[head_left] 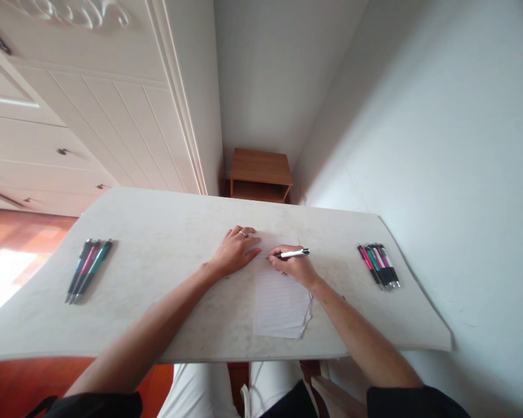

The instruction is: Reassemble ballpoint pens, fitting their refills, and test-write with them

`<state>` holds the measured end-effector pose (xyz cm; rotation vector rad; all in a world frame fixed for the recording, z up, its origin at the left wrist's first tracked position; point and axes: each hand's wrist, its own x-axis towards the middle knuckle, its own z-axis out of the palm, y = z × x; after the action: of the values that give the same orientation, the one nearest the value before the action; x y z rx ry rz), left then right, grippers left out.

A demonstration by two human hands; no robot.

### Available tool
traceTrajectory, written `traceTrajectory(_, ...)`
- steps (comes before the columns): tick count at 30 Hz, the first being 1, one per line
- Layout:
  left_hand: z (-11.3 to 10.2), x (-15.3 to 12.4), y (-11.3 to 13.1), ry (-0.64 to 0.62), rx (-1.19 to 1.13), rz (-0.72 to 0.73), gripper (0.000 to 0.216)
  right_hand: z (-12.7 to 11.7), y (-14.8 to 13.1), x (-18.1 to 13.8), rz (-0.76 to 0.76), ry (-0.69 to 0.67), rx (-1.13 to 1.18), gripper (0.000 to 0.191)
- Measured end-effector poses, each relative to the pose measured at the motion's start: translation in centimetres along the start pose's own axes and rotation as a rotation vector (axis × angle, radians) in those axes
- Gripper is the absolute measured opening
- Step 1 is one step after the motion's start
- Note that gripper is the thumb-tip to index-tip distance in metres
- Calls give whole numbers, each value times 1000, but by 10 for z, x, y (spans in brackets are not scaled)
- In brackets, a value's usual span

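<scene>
Several sheets of lined paper (pixel 282 307) lie stacked in front of me, their right edges ragged. My right hand (pixel 293 267) is closed around a white and black pen (pixel 293 253), its tip at the upper part of the top sheet. Beside it, my left hand (pixel 235 251) rests palm down with fingers spread, the fingertips at the paper's upper left edge. A ring (pixel 243 233) shows on one of its fingers. Whether there is writing on the sheet is too faint to tell.
Pens (pixel 88 270) lie side by side at the table's left. Several more pens (pixel 378 266) lie in a row at the right. The white table (pixel 178 226) meets a wall at right. A wooden stand (pixel 260 165) and a white cabinet (pixel 113 116) stand beyond.
</scene>
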<state>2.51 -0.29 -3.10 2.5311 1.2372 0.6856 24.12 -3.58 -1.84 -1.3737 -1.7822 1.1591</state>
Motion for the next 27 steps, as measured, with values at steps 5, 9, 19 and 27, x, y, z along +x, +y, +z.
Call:
traceTrajectory(5,0,0,0,-13,18,-2,30,1,4,0,36,83,76,14)
traceTrajectory(9,0,0,0,-11,25,-2,30,1,4,0,19,52,24,12)
traceTrajectory(19,-1,-1,0,-8,-4,-2,30,-3,-2,0,20,-2,0,13)
traceTrajectory(27,-1,0,0,-18,1,-11,29,0,5,0,38,86,82,12)
